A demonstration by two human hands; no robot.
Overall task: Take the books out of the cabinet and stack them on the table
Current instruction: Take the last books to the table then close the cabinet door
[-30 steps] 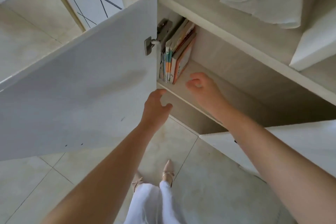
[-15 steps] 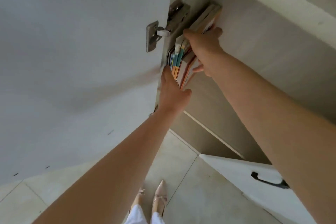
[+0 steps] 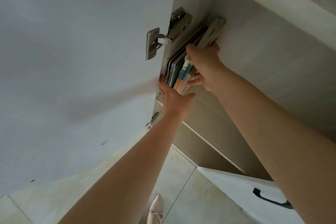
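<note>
Several thin books stand upright at the left end of the cabinet shelf, with blue, orange and white spines. My right hand reaches over the top of the row and grips the books on the right side, thumb at the front and fingers behind. A thicker pale book sticks up above that hand. My left hand lies with straight fingers against the lower edges of the books, its fingertips at the leftmost spines.
The white cabinet door stands open on the left, its metal hinge close to the books. A second white door with a black handle is open at lower right. Tiled floor and a pale shoe lie below.
The view has moved closer to the shelf. My right hand went from the shelf board up onto the top of the books and closed on them; my left hand came up to the books' lower edges.
</note>
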